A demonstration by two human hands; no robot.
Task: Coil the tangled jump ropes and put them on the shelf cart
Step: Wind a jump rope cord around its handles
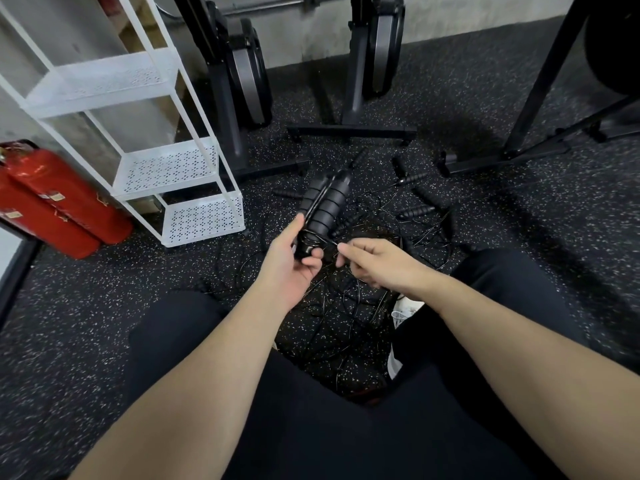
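My left hand [294, 261] grips two black ribbed jump-rope handles [323, 206] held side by side, their tips pointing up and away. Thin black cord is wound around their lower ends. My right hand [374, 263] pinches the cord [330, 241] just right of the handles. A tangle of thin black ropes [349, 306] lies on the floor under my hands, between my knees. Several more black handles [415, 211] are scattered on the floor beyond. The white shelf cart [173, 168] stands to the left, and the perforated shelves in view hold nothing.
Two red fire extinguishers [59, 209] lie left of the cart. Black exercise-machine frames [353, 131] stand by the far wall, and another stand base [502, 157] sits to the right. The floor is dark speckled rubber.
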